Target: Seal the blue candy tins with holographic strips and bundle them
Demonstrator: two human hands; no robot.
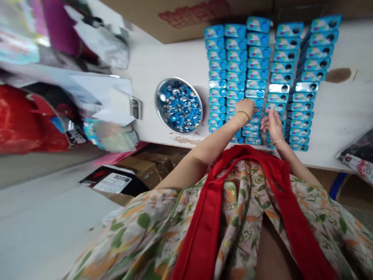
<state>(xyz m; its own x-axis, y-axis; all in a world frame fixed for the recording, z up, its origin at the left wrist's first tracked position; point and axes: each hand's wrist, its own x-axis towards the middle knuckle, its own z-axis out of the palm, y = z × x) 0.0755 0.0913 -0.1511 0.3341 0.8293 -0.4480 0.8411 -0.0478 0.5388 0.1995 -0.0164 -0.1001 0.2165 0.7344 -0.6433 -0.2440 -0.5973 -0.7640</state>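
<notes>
Blue boxes stand packed in several columns on the white table. Boxes in the left columns [235, 42] carry a round blue disc, while those in the right columns [309, 97] show a dark round spot. My left hand [245, 108] reaches onto the third column, its fingers bent down and pressed together against a box. Whatever is in its fingertips is hidden. Just to the right, my right hand [274, 125] hovers over the fourth column with fingers loosely curled and apart; nothing shows in it. A metal bowl [157, 105] full of blue and silver discs [182, 107] sits left of the columns.
A large cardboard box [186, 23] borders the table's far side. Left of the bowl lie a phone [136, 109], papers [100, 89] and a red bag [29, 120]. A plastic-wrapped package [359, 155] rests at the right edge. Cartons [145, 167] stand below the table.
</notes>
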